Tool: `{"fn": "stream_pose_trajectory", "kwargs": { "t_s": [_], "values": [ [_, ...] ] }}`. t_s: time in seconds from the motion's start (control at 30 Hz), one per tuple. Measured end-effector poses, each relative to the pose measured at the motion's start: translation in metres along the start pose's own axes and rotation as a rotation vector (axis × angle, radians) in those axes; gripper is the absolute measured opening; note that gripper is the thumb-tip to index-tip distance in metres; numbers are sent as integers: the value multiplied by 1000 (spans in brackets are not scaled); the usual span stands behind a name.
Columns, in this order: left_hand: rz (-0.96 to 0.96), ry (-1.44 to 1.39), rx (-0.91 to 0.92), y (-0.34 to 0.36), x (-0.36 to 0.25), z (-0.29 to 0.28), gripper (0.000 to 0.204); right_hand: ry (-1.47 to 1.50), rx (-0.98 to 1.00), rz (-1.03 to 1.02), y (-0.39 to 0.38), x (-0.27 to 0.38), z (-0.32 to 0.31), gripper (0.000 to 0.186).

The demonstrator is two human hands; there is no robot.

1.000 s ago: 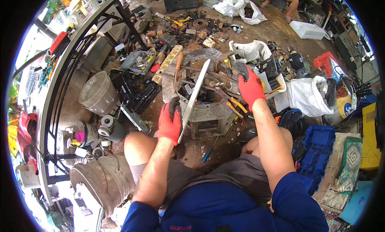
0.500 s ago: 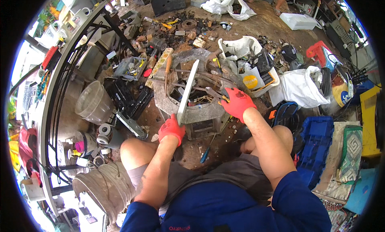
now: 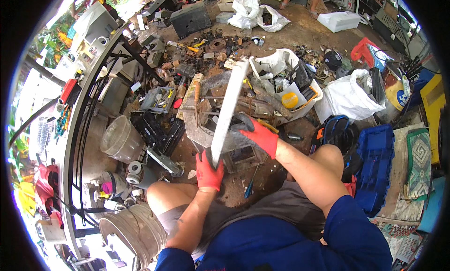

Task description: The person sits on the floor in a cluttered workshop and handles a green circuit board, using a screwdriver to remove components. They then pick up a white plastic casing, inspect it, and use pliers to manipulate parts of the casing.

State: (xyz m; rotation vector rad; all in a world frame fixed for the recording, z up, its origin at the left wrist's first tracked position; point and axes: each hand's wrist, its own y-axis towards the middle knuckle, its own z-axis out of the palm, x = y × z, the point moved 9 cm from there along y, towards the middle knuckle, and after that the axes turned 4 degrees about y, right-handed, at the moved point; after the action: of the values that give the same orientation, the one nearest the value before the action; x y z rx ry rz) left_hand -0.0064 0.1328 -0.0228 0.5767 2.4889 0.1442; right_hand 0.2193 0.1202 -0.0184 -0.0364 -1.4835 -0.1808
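Note:
A long, pale metal bar [image 3: 228,104] slants up and away in front of me, smeared by motion. My left hand [image 3: 209,172], in a red glove with a dark palm, is closed round its near end. My right hand [image 3: 258,134], gloved alike, reaches in from the right with fingers stretched toward the bar's middle; I cannot tell whether they touch it. Beneath the bar stands a worn, grey block-like work stand [image 3: 201,136] with metal pieces on top. An orange-handled tool [image 3: 197,91] lies on its left side. Something yellow [image 3: 268,126] shows just behind my right hand.
A blue-handled screwdriver [image 3: 249,189] lies on the ground between my legs. To the right are a white bin of scrap [image 3: 311,100], a white sack [image 3: 349,97] and a blue plastic case [image 3: 372,170]. A clear bucket [image 3: 123,139] and a metal-framed table [image 3: 75,111] stand left.
The bar has shifted right and lifted, with my left hand still on it. My right hand has let go of the yellow-handled pliers and moved left toward the bar, its fingers now stretched out.

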Motion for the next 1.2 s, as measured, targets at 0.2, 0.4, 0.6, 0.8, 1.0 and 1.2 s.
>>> {"fn": "stream_pose_trajectory", "kwargs": {
  "t_s": [0.2, 0.4, 0.6, 0.8, 1.0, 1.2],
  "values": [
    [93, -156, 110, -11, -11, 10, 67, 420, 95, 117, -6, 3, 16, 38],
    [195, -287, 91, -7, -22, 3, 60, 313, 146, -63, -19, 44, 20, 39],
    [188, -348, 128, -6, -28, 9, 58, 237, 109, -23, -23, 54, 12, 39],
    [183, -374, 156, -3, -30, 14, 59, 247, 154, 28, -21, 59, 11, 42],
    [214, -408, 147, -2, -37, 10, 59, 317, 160, 39, -26, 69, 9, 47],
    [327, -251, 66, 9, -37, -7, 62, 464, 218, -66, -28, 78, 13, 42]
  ]
}}
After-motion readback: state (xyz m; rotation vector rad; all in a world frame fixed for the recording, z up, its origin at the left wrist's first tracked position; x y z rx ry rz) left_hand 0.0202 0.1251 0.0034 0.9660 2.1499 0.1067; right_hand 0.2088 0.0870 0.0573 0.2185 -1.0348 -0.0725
